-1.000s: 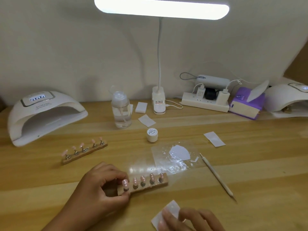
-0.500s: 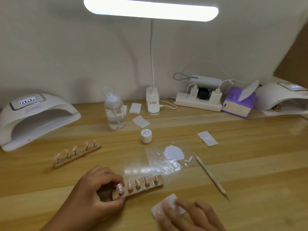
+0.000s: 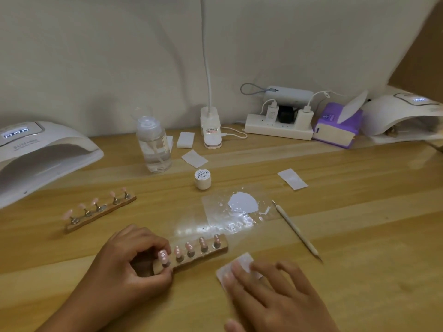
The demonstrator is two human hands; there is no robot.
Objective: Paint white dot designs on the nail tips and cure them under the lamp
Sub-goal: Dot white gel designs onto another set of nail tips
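Pale wooden table (image 3: 359, 236) against white wall. Near front edge, short wooden holder strip (image 3: 213, 252) carrying five pink nail tips (image 3: 189, 246) with white dots. Left hand (image 3: 127, 267) pinches strip's left end, fingers curled round it. Right hand (image 3: 275, 291) just right of strip, fingers straight, pressing flat on white square pad (image 3: 242, 262). White domed curing lamp (image 3: 43, 152) far left, well apart from strip, marked "SUN", display lit. Small white jar (image 3: 202, 179), lid on, script reads "Painted". Clear pump bottle (image 3: 154, 144) partly filled with clear liquid. White paint blob (image 3: 243, 202) on clear sheet behind strip.
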